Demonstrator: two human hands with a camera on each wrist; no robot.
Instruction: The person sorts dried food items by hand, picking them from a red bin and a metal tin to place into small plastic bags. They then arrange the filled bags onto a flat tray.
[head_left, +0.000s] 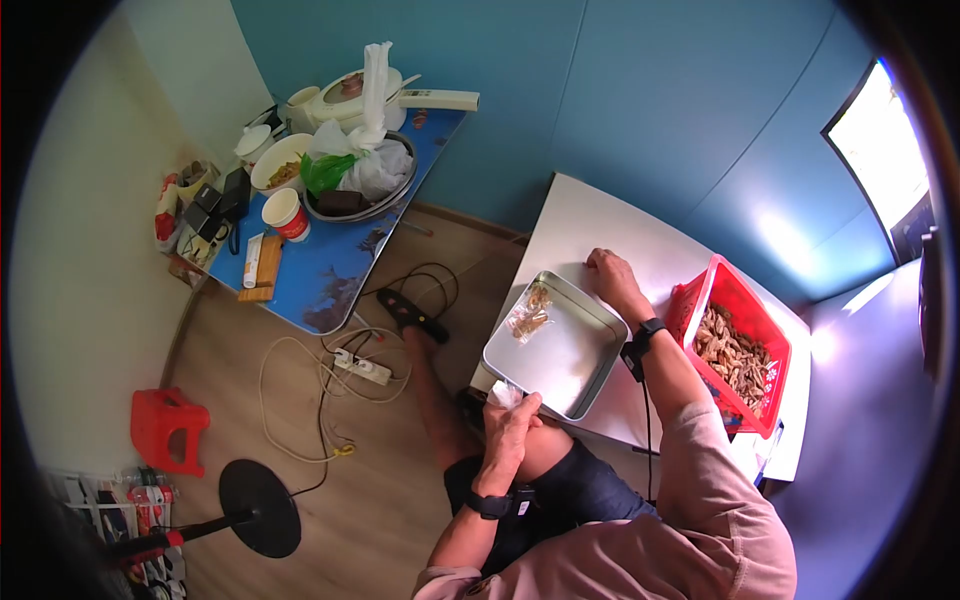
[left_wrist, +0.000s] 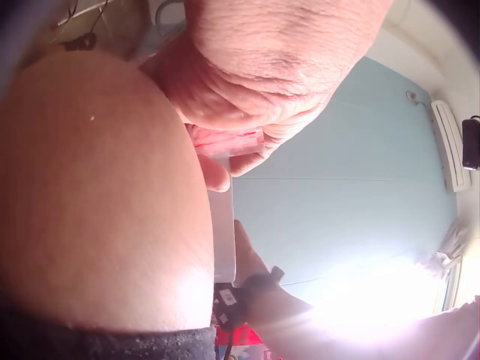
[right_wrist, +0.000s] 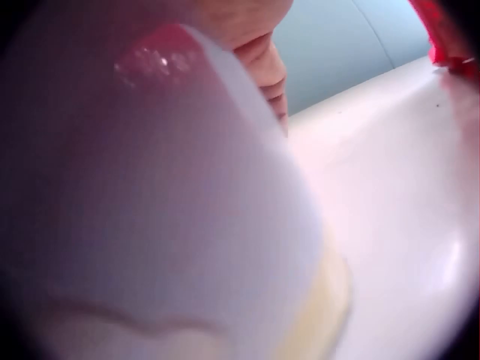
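My left hand [head_left: 512,435] is low at the near corner of a square metal tray [head_left: 585,345]. It grips a small clear plastic bag [head_left: 505,394], whose red-printed edge sticks out under the fingers in the left wrist view. Inside the tray, towards its far left corner, lies a clear packet [head_left: 530,318] with small brownish pieces. Beyond the tray's far edge my right hand [head_left: 614,280] rests on the white table [head_left: 570,225], fingers loosely bent and holding nothing that shows. The tray wall fills much of the right wrist view, blurred.
A red plastic basket [head_left: 713,290] of brown dried pieces stands right of my right forearm. A blue table [head_left: 330,285] at the left holds bowls, a paper cup [head_left: 287,215] and bags. Cables and a power strip [head_left: 362,367] lie on the floor near a red stool [head_left: 170,430].
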